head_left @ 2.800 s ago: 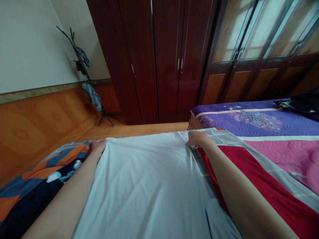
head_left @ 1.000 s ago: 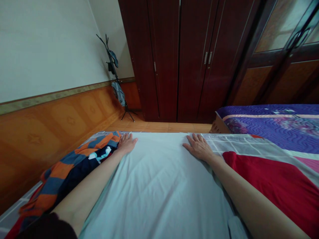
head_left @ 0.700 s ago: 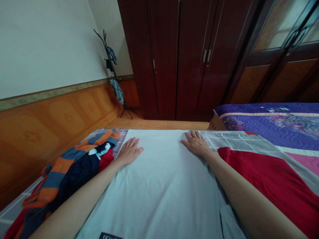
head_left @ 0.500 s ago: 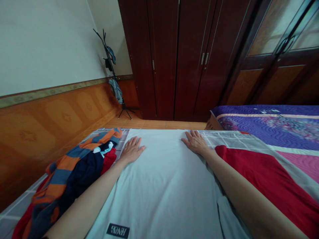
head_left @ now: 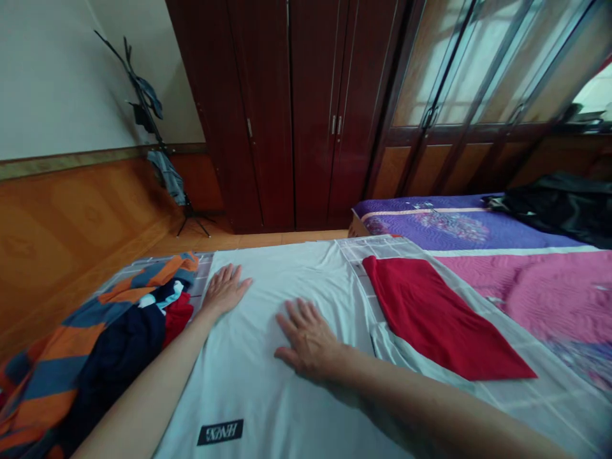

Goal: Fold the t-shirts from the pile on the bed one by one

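A white T-shirt (head_left: 268, 357) lies spread out in front of me, with a black lettered patch (head_left: 220, 433) near its lower left, the letters upside down. My left hand (head_left: 224, 290) rests flat on its far left part, fingers spread. Over the middle of the shirt, my right hand (head_left: 308, 338) is palm down with its fingers apart, slightly blurred. Neither hand grips the cloth. Light creases run across the fabric around both hands. Part of the shirt's right side bunches in a sleeve-like fold (head_left: 396, 350).
A folded red garment (head_left: 444, 319) lies to the right on the checked cover. Orange-and-blue striped clothing (head_left: 71, 363) and a navy garment (head_left: 119, 357) are heaped left. Beyond stand a purple-and-pink bed (head_left: 430, 220) with a black bag (head_left: 564, 204), a coat stand (head_left: 153, 121) and a dark wardrobe (head_left: 315, 159).
My right hand has moved from the shirt's far right corner toward me and inward to its middle. My left hand stays on the far left part. The view has turned right.
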`<state>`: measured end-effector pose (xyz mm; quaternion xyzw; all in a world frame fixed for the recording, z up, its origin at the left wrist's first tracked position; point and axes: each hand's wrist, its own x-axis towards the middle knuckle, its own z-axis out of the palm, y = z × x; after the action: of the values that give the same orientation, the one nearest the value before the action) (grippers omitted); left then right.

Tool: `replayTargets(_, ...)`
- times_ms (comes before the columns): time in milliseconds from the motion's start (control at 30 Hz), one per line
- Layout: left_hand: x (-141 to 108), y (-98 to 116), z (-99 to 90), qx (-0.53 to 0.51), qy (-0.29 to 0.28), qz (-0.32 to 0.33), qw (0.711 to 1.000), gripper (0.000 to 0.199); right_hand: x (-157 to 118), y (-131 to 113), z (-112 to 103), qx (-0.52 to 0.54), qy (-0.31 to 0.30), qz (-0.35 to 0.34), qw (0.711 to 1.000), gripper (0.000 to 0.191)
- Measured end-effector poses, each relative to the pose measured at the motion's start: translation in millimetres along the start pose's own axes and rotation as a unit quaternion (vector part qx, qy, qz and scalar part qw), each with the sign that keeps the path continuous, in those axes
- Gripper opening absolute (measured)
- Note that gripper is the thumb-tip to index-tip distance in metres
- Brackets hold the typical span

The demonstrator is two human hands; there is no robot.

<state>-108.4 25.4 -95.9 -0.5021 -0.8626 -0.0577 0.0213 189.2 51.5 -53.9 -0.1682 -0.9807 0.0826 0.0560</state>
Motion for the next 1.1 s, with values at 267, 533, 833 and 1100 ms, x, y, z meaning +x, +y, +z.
replayTargets(267, 1.1, -0.9, 2.5, -0.025, 0.003, -0.002, 1.0, 0.074, -58.9, 43.6, -28.2, -0.109, -0.016, 0.236, 0.966, 0.059)
replayTargets(533, -0.3, -0.6, 0.2, -0.045, 0.014, 0.009, 0.999, 0.071, -24.5, 34.3, -14.7, -0.121, 0.021, 0.246, 0.962, 0.061)
replayTargets(833, -4.8, 0.2, -5.2, -0.087, 0.022, 0.009, 0.996, 0.069, 40.1, 103.2, -25.0, -0.15, 0.045, 0.277, 0.948, 0.054)
replayTargets(1100, 1.7, -8.5, -21.9, -0.143, 0.048, 0.019, 0.988, 0.057, 31.1, 106.3, 3.6, -0.182, 0.058, 0.202, 0.96, 0.058)
